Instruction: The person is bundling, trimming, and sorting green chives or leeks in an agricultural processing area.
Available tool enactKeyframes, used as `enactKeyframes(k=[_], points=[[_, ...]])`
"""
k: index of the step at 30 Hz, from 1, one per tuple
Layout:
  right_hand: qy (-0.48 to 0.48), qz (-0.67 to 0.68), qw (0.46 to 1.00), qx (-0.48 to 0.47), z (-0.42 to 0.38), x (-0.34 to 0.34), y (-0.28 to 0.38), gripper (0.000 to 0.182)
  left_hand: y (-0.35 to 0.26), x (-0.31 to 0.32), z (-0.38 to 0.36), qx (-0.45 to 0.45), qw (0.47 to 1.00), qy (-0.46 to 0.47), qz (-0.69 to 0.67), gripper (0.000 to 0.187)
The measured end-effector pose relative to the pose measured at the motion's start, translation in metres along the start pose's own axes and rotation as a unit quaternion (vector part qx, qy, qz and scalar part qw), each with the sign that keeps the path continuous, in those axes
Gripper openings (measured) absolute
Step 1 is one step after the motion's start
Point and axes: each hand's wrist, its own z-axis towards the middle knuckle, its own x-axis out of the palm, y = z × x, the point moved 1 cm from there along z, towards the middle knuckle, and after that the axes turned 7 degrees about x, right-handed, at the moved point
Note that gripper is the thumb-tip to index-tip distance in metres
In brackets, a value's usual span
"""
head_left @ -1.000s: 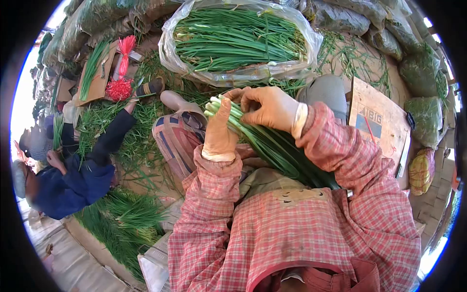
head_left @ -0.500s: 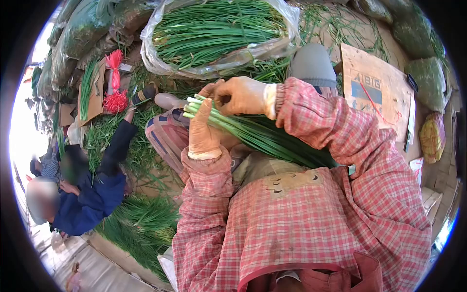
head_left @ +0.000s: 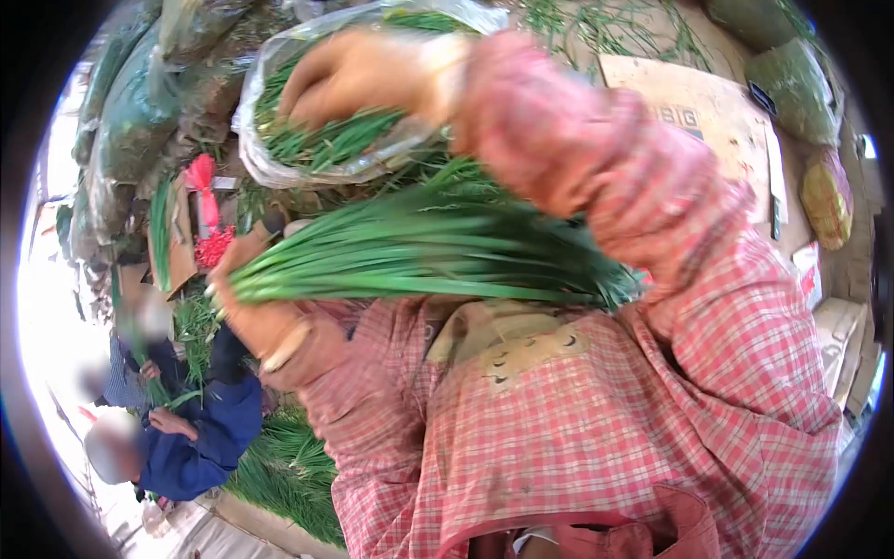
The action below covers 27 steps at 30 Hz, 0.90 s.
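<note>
My left hand [head_left: 265, 321], in a tan glove, is closed around the pale stem ends of a bunch of chives [head_left: 419, 247]. The long green leaves stretch to the right across my lap, their tips near my right sleeve. Above the bunch, my right hand [head_left: 358, 79], also gloved and blurred by motion, is over a clear plastic bag [head_left: 250, 126] of loose chives [head_left: 340, 140]. Its fingers are bent and apart, with nothing visible between them. The hand and forearm hide much of the bag's contents.
A wooden board [head_left: 712, 107] lies at the right, a knife [head_left: 776, 182] along its edge. Pink ties [head_left: 203, 191] are at the left. Filled plastic bags [head_left: 140, 121] line the back left. A person in blue [head_left: 209, 438] sits at lower left beside piled chives [head_left: 289, 475].
My left hand has moved left and down with the bunch. My right hand has left the stem ends and swung up and left over the bag. The view has shifted.
</note>
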Motion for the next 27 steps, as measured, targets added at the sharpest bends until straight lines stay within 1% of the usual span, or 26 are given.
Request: enactKeyframes(k=[1,2,3,4,5,6,7,8,9,10,11,12,13,14,15,16,18,19,20,21,22,23,24,25,26,27], points=[[-0.016,-0.008,0.999,0.028,-0.014,-0.033,0.015,0.026,-0.021,-0.040,0.027,-0.011,0.994,0.021,-0.110,0.036],[0.011,0.195,0.980,0.048,-0.022,-0.055,0.003,0.026,-0.054,-0.056,0.037,0.010,0.974,0.100,-0.202,0.033],[-0.050,0.197,0.977,0.060,-0.046,-0.074,0.012,0.026,-0.078,-0.073,0.043,0.121,0.981,0.041,-0.146,0.029],[-0.083,0.204,0.974,0.059,-0.064,-0.087,0.010,0.027,-0.097,-0.088,0.049,0.233,0.968,-0.022,-0.090,0.026],[-0.055,0.279,0.953,0.098,-0.076,-0.094,-0.003,0.027,-0.105,-0.099,0.053,0.347,0.930,-0.038,0.112,0.023],[-0.078,0.384,0.916,0.090,-0.086,-0.091,-0.036,0.027,-0.103,-0.108,0.056,0.433,0.844,-0.063,0.311,0.020],[-0.094,0.190,0.971,0.115,-0.098,-0.086,-0.065,0.024,-0.093,-0.111,0.065,0.425,0.791,-0.051,0.437,0.017],[-0.116,-0.014,0.984,0.137,-0.107,-0.073,-0.085,0.021,-0.081,-0.106,0.073,0.399,0.729,-0.036,0.554,0.014],[-0.131,-0.105,0.978,0.125,-0.110,-0.049,-0.090,0.022,-0.083,-0.078,0.069,0.364,0.878,0.010,0.311,0.016],[-0.147,-0.196,0.962,0.117,-0.113,-0.028,-0.087,0.024,-0.093,-0.047,0.067,0.297,0.952,0.060,0.040,0.018],[-0.082,-0.046,0.983,0.157,-0.109,-0.010,-0.071,0.026,-0.099,-0.036,0.072,0.301,0.951,0.070,0.024,0.020],[-0.011,0.107,0.975,0.196,-0.104,0.011,-0.048,0.028,-0.108,-0.028,0.072,0.305,0.949,0.077,0.012,0.022],[0.063,0.197,0.949,0.237,-0.101,0.034,-0.031,0.030,-0.112,-0.012,0.063,0.342,0.937,0.062,0.025,0.019],[0.129,0.281,0.912,0.270,-0.094,0.052,-0.015,0.032,-0.118,0.004,0.056,0.380,0.917,0.095,0.074,0.017],[0.210,0.382,0.861,0.263,-0.088,0.071,-0.002,0.038,-0.123,0.019,0.045,0.414,0.893,0.130,0.120,0.016],[0.287,0.473,0.795,0.250,-0.083,0.090,0.006,0.044,-0.125,0.035,0.031,0.446,0.865,0.164,0.162,0.014],[0.379,0.601,0.675,0.198,-0.070,0.120,0.016,0.063,-0.119,0.074,-0.014,0.475,0.805,0.282,0.216,0.012],[0.325,0.664,0.646,0.190,-0.063,0.141,0.012,0.068,-0.118,0.083,-0.026,0.458,0.748,0.413,0.244,0.011],[0.293,0.714,0.608,0.188,-0.056,0.138,0.019,0.070,-0.117,0.091,-0.038,0.424,0.679,0.538,0.262,0.009],[0.263,0.760,0.566,0.183,-0.050,0.134,0.026,0.072,-0.098,0.091,-0.055,0.420,0.568,0.638,0.306,0.007],[0.239,0.767,0.571,0.166,-0.049,0.127,0.027,0.067,-0.084,0.092,-0.071,0.436,0.499,0.674,0.327,0.012],[0.216,0.774,0.576,0.149,-0.051,0.121,0.028,0.062,-0.067,0.089,-0.083,0.417,0.454,0.724,0.310,0.012],[0.192,0.780,0.580,0.132,-0.053,0.114,0.027,0.057,-0.058,0.090,-0.093,0.446,0.412,0.726,0.324,0.010],[0.183,0.746,0.623,0.148,-0.053,0.113,0.013,0.052,-0.048,0.083,-0.100,0.468,0.366,0.727,0.345,0.009],[0.173,0.696,0.685,0.125,-0.051,0.112,0.006,0.050,-0.038,0.076,-0.107,0.488,0.319,0.726,0.365,0.010],[0.164,0.673,0.710,0.126,-0.052,0.112,0.001,0.050,-0.032,0.073,-0.111,0.498,0.339,0.702,0.380,0.015]])
